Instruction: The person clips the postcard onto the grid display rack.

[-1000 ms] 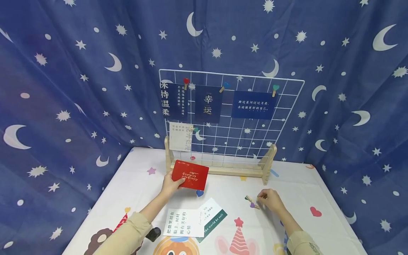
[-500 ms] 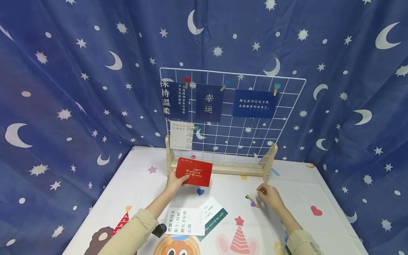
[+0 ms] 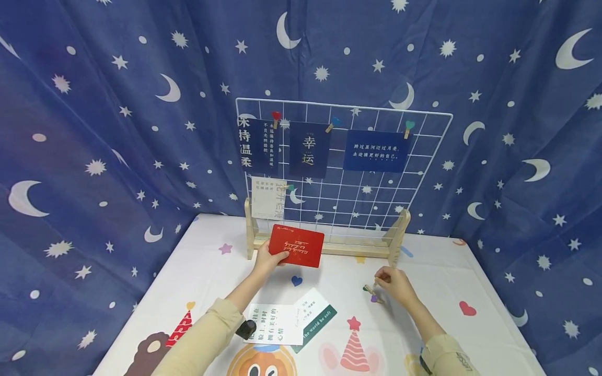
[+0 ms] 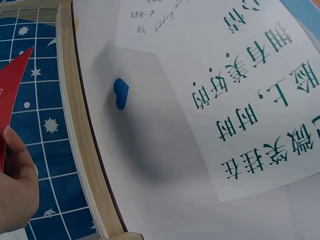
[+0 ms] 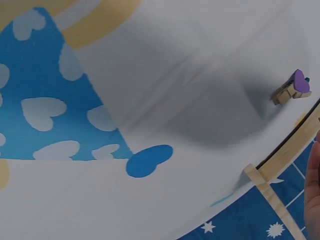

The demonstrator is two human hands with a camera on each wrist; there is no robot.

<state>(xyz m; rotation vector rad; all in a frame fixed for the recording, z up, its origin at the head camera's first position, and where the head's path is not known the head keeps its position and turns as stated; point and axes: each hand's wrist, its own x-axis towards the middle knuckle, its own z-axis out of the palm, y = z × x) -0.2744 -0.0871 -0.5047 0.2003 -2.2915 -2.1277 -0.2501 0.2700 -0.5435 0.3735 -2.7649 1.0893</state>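
Note:
My left hand [image 3: 269, 260] holds a red card [image 3: 301, 246] with pale script at its left end, thumb on top, above the table before the grid rack [image 3: 345, 206]. In the left wrist view, only part of the red card [image 4: 11, 82] shows. My right hand [image 3: 396, 284] is over the table at right, thumb and fingertips pinching what looks like a small wooden clothespin, mostly hidden. Just beside those fingertips lie a green clothespin [image 3: 366, 288] and a clothespin with a purple heart [image 3: 374, 298]. The right wrist view shows the purple-heart clothespin [image 5: 300, 82] on the cloth.
Blue cards [image 3: 308, 156] and a cream card [image 3: 267, 201] hang on the rack by heart clothespins. A white card [image 3: 282, 331] and a green-and-white card [image 3: 320, 325] lie overlapping on the patterned tablecloth [image 3: 423, 256]. A starry curtain [image 3: 141, 130] stands behind.
My left hand has carried the red card rightward and up, closer to the rack. My right hand has shifted slightly left and away from me.

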